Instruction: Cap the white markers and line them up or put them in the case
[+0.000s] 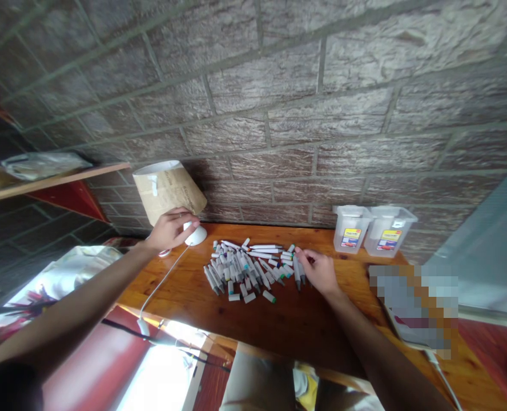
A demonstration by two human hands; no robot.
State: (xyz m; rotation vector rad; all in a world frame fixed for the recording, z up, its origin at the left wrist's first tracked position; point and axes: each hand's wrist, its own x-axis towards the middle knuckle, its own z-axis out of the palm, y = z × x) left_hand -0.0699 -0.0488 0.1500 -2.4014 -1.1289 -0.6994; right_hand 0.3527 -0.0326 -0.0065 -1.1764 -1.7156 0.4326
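Note:
My left hand (173, 229) is closed around the neck of a table lamp, between its brown paper-like shade (168, 185) and its round white base (196, 235). The lamp's shade leans. On the wooden table a loose heap of grey and white markers (240, 265) lies in the middle, with several separate caps (269, 297) around it. At the right edge of the heap, my right hand (318, 271) has its fingers bent together at the upper end of a grey marker (297, 273); another marker lies right beside it. The fingertips partly hide that end.
Two clear plastic containers (351, 231) with yellow labels stand at the back right against the brick wall (274, 177). A blurred-out flat object (416, 311) lies at the right, with a cable. The lamp's white cord (161, 279) hangs over the front edge. A shelf (56, 180) juts out left.

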